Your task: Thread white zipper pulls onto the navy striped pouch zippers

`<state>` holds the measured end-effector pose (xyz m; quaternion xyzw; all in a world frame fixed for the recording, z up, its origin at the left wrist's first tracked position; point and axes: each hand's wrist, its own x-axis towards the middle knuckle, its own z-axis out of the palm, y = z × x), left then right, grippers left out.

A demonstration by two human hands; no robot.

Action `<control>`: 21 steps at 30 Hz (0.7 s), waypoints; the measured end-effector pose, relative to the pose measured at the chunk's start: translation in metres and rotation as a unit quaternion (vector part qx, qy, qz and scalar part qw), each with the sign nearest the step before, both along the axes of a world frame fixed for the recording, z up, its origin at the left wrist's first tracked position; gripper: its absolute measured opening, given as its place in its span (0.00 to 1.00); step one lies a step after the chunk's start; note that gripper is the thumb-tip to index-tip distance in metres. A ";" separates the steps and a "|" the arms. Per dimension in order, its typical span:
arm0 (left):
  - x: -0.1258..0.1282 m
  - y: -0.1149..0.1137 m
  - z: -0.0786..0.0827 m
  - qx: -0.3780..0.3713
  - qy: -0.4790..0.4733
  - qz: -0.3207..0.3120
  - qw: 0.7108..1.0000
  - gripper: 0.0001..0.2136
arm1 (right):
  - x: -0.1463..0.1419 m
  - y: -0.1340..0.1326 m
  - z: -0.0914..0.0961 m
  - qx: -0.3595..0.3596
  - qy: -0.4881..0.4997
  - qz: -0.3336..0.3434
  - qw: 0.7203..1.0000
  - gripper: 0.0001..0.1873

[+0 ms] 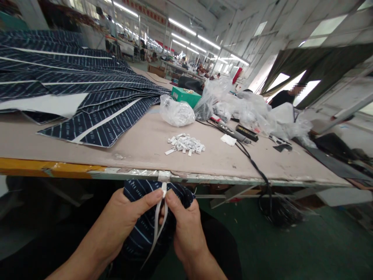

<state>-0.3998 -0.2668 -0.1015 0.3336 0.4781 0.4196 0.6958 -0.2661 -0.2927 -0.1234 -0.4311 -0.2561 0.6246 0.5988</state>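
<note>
Just below the table's front edge, my left hand [131, 210] and my right hand [186, 219] grip a navy patterned fabric piece [138, 233] from its two sides. Both thumbs press close together at a white zipper tape [155, 229]. The tape splits into two strips that hang down between the hands. A small white piece [164, 193], which looks like a zipper slider, sits between the thumb tips, beneath a pale strip [164, 177] at the table edge. My other fingers are mostly hidden by the fabric. On the table ahead lies a pile of small white zipper pulls [186, 144].
Stacked navy fabric panels [101, 120] with white strips cover the table's left side. Behind the pile are a clear plastic bag [177, 112] and a green box [186, 96]. A corded grey tool [230, 132] lies right, its black cable [258, 169] hanging over the edge. A person [284, 99] is beyond.
</note>
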 end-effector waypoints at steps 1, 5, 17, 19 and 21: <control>-0.003 0.000 -0.003 -0.008 0.003 -0.001 1.000 0.17 | 0.004 -0.001 -0.001 0.008 -0.015 0.010 1.000 0.21; -0.020 -0.013 -0.018 -0.007 0.057 -0.052 0.997 0.22 | 0.024 -0.014 -0.002 0.058 -0.121 0.059 0.989 0.21; -0.009 -0.024 0.005 -0.013 0.081 -0.014 0.997 0.21 | 0.029 -0.014 0.014 0.023 -0.198 0.007 0.980 0.19; -0.007 -0.009 0.018 0.050 0.144 0.010 0.988 0.18 | 0.029 0.003 0.026 0.044 -0.247 -0.018 0.968 0.16; -0.004 0.007 0.030 0.131 0.232 0.057 0.962 0.15 | 0.029 0.021 0.038 0.080 -0.318 -0.031 0.944 0.12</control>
